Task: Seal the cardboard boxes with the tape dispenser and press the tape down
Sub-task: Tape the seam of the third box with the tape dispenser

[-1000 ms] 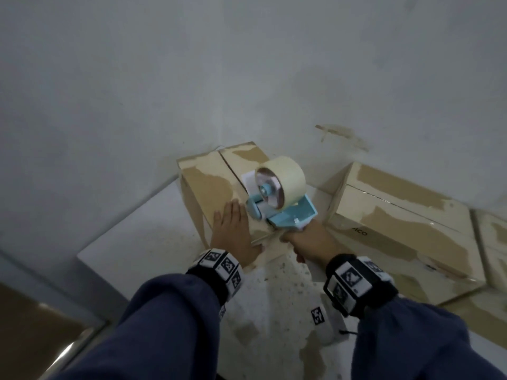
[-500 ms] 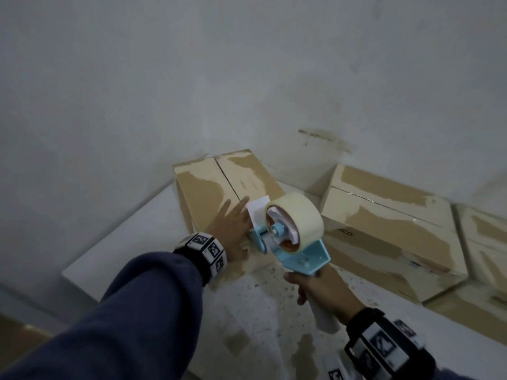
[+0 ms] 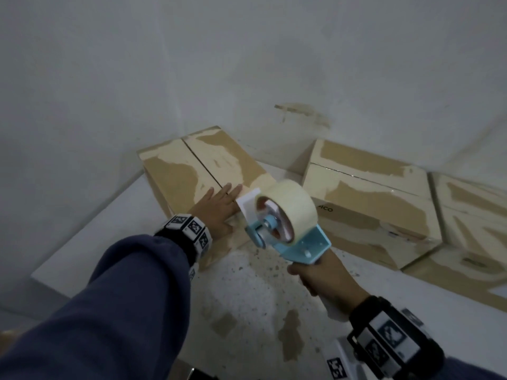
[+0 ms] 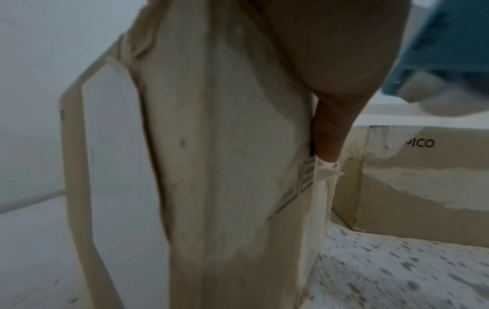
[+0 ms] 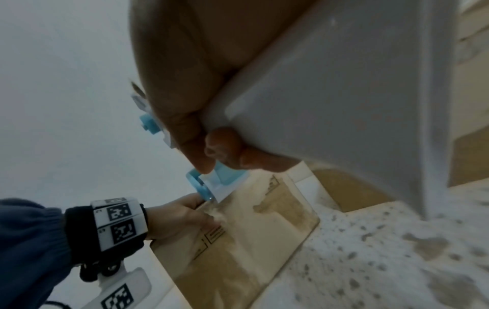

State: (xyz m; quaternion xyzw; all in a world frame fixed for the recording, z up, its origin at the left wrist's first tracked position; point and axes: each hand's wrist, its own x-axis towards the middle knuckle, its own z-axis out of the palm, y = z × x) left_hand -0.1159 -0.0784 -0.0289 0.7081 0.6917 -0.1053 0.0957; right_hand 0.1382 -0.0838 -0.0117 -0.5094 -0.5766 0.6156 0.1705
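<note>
The right hand (image 3: 319,277) has its fingers clamped round the pale handle of the light-blue plastic tape dispenser (image 3: 297,237), which carries a fat cream roll of tape (image 3: 288,207) and hangs in the air just off the near end of the worn brown cardboard box (image 3: 192,171); from the right wrist view its front blade sits close above the box's near top edge, though whether it touches is hard to tell. The left hand (image 3: 219,207) lies flat on that box's top with fingers straight and spread, palm down beside the centre seam, its thumb hooked over the near face as the left wrist view shows. This box stands at the far left corner of the white speckled table (image 3: 247,297), against the grey wall; a second taped cardboard box (image 3: 370,204) sits well to its right along the far edge, with a third box (image 3: 472,212) touching it beyond. To do the step well, I judge the dispenser should be brought down square over the seam, the tape end anchored a little way down the near face, then drawn straight along the slit under steady pull while the flat hand keeps the flaps level and follows behind, rubbing out bubbles
</note>
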